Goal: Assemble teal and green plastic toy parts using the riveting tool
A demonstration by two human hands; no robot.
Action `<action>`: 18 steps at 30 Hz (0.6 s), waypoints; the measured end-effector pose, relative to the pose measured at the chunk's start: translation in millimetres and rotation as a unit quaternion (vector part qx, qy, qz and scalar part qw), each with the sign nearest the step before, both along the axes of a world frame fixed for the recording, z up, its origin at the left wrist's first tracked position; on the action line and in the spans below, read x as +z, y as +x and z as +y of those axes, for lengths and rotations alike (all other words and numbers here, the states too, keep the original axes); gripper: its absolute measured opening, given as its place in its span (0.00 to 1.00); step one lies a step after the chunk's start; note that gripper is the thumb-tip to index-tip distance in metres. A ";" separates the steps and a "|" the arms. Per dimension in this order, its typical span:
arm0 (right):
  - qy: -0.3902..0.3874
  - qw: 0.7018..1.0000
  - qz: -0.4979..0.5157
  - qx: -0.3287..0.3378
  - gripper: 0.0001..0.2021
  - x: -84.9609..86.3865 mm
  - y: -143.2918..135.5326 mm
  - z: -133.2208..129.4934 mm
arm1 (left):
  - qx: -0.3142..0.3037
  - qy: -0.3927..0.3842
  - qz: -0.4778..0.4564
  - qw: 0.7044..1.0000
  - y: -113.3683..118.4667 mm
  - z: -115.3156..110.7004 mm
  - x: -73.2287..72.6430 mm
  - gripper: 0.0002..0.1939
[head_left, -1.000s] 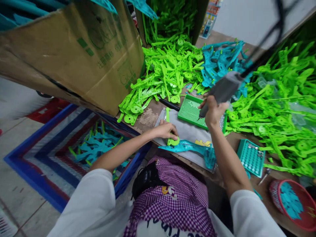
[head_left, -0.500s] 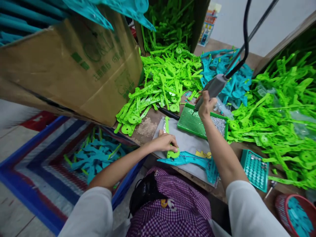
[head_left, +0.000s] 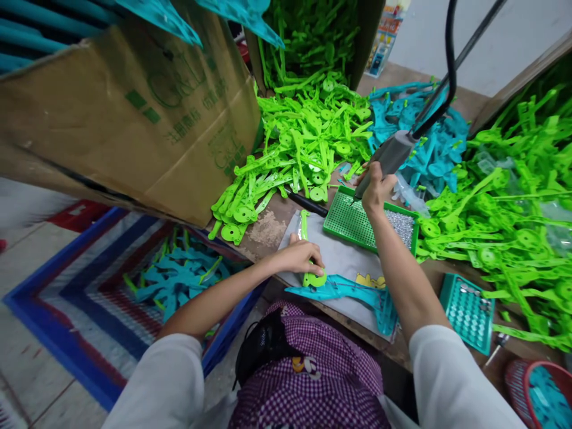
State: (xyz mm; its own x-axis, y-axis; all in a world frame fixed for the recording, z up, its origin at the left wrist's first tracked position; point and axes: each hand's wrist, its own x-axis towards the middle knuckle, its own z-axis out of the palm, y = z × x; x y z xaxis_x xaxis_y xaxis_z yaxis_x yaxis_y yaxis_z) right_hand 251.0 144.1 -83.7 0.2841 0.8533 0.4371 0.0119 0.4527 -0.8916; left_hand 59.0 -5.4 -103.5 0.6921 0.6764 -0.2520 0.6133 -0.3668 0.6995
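My left hand grips a green plastic arm by its round end, against one end of a blue plastic piece lying on a grey sheet at the bench edge. My right hand is wrapped round a grey electric screwdriver, which hangs from a black cable and rod. Its tip points down over the green tray, whose left part is a perforated grid. Small silver screws lie in the tray's right part, partly behind my right forearm.
Green parts are heaped at the back, more green parts at right. Blue assemblies lie behind the tray. A cardboard box and blue-edged bin stand left. A teal tray and red basket sit right.
The view has shifted slightly. Both hands keep nearly the same places, the left on the green arm and the right holding the screwdriver over the tray.
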 end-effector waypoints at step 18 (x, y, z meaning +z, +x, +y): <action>0.001 1.000 0.008 -0.022 0.22 4.9 0.9 -5.0 | -0.017 -0.011 0.038 0.999 2.7 5.4 6.4 0.10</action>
